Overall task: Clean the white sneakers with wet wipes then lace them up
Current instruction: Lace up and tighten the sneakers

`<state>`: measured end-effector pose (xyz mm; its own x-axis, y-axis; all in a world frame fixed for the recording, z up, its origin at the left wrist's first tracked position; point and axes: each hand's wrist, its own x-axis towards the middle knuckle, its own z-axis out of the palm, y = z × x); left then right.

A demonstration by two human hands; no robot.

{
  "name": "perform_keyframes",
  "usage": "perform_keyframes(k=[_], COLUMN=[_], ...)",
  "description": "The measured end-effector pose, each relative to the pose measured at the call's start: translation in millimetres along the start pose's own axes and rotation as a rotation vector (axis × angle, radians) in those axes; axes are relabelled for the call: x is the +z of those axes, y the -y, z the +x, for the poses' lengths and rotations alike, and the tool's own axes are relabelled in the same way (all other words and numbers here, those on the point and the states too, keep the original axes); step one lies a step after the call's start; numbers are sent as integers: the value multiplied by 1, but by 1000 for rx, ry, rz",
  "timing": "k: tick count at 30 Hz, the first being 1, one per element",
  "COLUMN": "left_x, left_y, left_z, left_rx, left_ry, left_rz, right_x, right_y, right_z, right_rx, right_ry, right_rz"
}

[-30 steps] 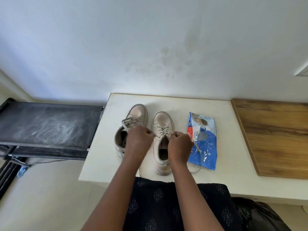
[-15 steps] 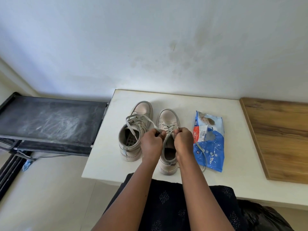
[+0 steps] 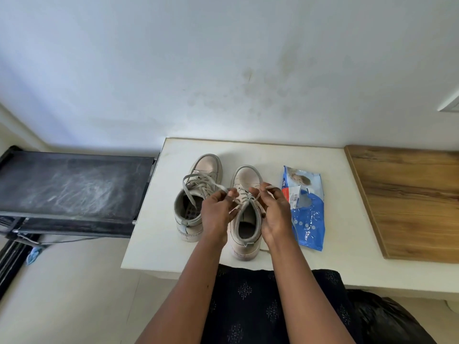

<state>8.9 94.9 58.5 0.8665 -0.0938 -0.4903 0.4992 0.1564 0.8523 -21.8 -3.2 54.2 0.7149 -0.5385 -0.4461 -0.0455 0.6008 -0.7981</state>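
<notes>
Sneaker [image 3: 246, 220], judged light and stiff-walled, upright on worktop [image 3: 159, 232] between the hands. Laces [image 3: 244, 197]: soft, limp, probably slippery; best pinched near the tips. Left hand [image 3: 216, 209] and right hand [image 3: 274, 211] each pinch a lace strand.

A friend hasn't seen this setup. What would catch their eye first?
The left hand and right hand pinch the laces of one white sneaker on the white table. Its mate stands just left, loosely laced. A blue wet-wipes pack lies to the right.
</notes>
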Motion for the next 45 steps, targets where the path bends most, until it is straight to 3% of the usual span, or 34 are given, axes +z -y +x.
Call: perform_keyframes(k=[4, 14, 20, 27, 30, 35, 45], left_x=[6, 21, 35, 51, 52, 53, 54], left_y=[-13, -81, -124, -157, -165, -181, -188], left_z=[-10, -39, -58, -78, -85, -94, -103], left_rx=[163, 372, 452, 482, 491, 540, 556], left_ry=[-35, -27, 23, 94, 134, 196, 200], left_rz=[115, 145, 182, 213, 166, 95, 115], right_x=[0, 22, 51, 81, 88, 94, 92], right_y=[12, 72, 130, 185, 200, 217, 223], right_z=[-5, -36, -55, -77, -81, -87, -95], right_rx=[-91, -353, -711, -834, -823, -682, -674], right_ry=[5, 36, 51, 128, 119, 129, 184], right_rz=[36, -121, -607, -837, -980, -876, -792])
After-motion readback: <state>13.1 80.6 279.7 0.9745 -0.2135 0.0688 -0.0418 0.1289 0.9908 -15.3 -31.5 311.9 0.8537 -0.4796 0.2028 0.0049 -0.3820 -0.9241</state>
